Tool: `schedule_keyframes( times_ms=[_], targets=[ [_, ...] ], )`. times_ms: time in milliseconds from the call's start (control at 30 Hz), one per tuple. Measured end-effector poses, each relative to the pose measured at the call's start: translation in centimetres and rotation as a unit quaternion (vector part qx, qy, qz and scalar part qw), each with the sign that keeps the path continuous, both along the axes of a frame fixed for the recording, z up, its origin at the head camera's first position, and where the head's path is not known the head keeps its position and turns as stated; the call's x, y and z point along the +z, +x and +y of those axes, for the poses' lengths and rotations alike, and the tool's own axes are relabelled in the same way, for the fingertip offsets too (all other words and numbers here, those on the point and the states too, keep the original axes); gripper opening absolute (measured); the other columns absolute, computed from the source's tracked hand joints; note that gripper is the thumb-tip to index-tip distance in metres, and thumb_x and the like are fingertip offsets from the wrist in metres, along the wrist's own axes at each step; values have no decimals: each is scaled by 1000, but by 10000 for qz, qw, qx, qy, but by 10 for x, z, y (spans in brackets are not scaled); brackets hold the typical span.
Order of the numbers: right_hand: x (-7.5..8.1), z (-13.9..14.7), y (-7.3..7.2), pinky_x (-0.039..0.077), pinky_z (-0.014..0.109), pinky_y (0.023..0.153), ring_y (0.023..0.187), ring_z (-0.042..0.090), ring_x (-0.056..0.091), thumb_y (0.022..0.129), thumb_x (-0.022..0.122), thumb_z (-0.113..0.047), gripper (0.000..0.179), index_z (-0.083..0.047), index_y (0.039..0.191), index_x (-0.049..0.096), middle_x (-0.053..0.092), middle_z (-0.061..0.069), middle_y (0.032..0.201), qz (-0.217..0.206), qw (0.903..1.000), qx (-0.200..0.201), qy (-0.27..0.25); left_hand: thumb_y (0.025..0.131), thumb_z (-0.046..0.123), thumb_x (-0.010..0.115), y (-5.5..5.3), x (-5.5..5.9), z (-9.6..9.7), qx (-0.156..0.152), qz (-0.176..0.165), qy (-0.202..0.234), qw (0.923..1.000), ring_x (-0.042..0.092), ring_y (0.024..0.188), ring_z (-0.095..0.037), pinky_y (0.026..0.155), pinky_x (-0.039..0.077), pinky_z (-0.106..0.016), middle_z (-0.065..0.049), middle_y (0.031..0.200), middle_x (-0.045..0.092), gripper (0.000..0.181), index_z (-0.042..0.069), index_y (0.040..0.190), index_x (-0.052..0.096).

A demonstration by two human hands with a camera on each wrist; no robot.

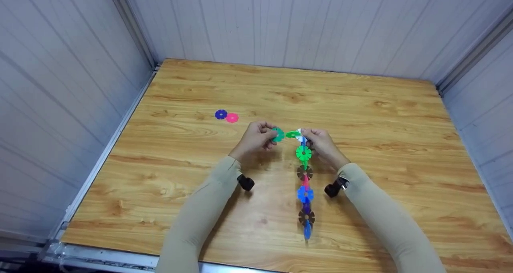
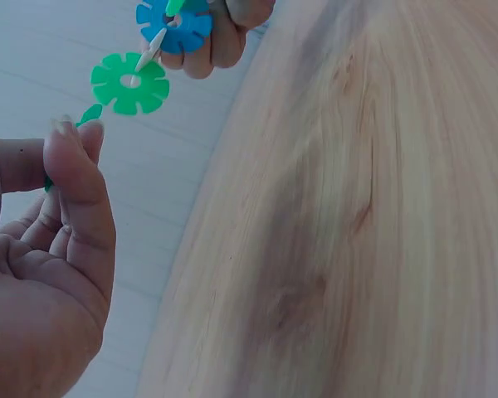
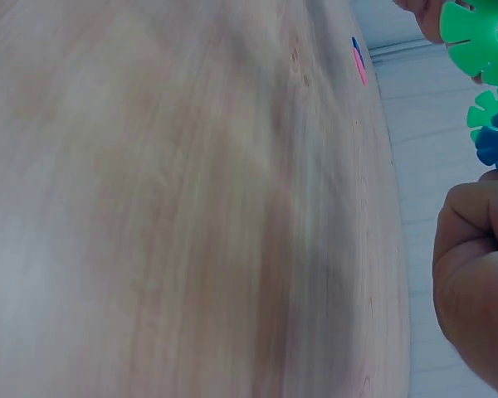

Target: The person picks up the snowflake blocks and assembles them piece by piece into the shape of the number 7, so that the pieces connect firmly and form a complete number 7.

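In the head view my left hand (image 1: pixel 258 136) pinches a teal-green notched plastic disc (image 1: pixel 278 134) between thumb and fingers. Close to its right is a brighter green disc (image 1: pixel 293 134), slotted to a white disc (image 1: pixel 299 136) at the far end of a chain. My right hand (image 1: pixel 322 142) grips the chain there, by the white disc and a blue disc (image 2: pixel 195 29). From this grip the chain runs toward me, with green (image 1: pixel 303 153), brown (image 1: pixel 304 172) and blue (image 1: pixel 305 194) discs among others. The left wrist view shows a small gap between the left hand's disc and the bright green disc (image 2: pixel 131 84).
On the wooden table (image 1: pixel 180 144), left of and beyond my hands, lie a dark blue disc (image 1: pixel 221 114) and a pink disc (image 1: pixel 232 118), touching or slightly overlapping. Pale panel walls (image 1: pixel 280 24) stand at the back and both sides.
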State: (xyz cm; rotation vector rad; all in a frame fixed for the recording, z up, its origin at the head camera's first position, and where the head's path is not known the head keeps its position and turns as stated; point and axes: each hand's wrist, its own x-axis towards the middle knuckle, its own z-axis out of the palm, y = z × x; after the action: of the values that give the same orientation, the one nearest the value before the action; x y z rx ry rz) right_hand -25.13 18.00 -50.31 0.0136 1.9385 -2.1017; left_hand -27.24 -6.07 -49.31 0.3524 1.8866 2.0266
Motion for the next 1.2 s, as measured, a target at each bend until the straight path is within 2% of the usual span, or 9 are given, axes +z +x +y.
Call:
schedule_keyframes(
  times_ms=[167,433,600,767,933,1067,1200],
  targets=[
    [0,-2,3,27,20,44,48,5,36,103,56,-25,35,-9,72,57,45,-1,59,184,9996,120,170,99,2,58,2,0,7,-121,37,-69,9999,57,51,-12,47,50,-24,-9,71,64,14,-5,109,62],
    [4,-11,4,33,20,45,51,7,40,103,56,-27,35,-10,73,59,48,-2,61,213,9994,77,274,98,-2,56,0,-1,6,85,-139,34,9999,55,50,-12,46,49,-24,-15,73,63,12,-5,108,62],
    [6,-12,3,34,21,47,52,8,41,103,55,-25,35,-9,72,57,49,-2,62,196,9993,-73,305,98,-3,56,0,-2,9,74,-139,102,9998,55,50,-12,48,49,-26,-12,73,63,9,-5,106,61],
    [4,-17,5,33,20,48,52,7,40,103,57,-21,36,-10,68,56,48,-3,60,348,9981,-360,359,97,-4,57,3,-4,14,260,-95,141,9995,56,52,-12,49,49,-27,-13,77,64,8,-6,105,59],
    [-1,-18,7,34,19,45,50,6,41,102,59,-20,36,-10,68,58,47,-3,58,186,9979,-508,353,97,-4,58,6,-3,16,364,-127,-25,9993,57,53,-13,50,50,-28,-12,78,63,6,-4,103,59],
    [-1,-13,8,31,19,44,48,5,38,102,59,-26,36,-10,69,57,46,-3,58,183,9981,-474,349,97,0,59,3,1,17,216,-119,-114,9996,57,53,-12,50,49,-26,-9,76,65,7,-3,103,61],
    [-3,-7,10,29,19,43,46,4,35,104,55,-27,37,-10,72,57,46,-3,58,241,9988,-324,260,100,11,60,-2,1,12,-185,-111,-390,9990,58,55,-17,49,49,-28,-15,77,68,15,0,109,64]
  ],
)
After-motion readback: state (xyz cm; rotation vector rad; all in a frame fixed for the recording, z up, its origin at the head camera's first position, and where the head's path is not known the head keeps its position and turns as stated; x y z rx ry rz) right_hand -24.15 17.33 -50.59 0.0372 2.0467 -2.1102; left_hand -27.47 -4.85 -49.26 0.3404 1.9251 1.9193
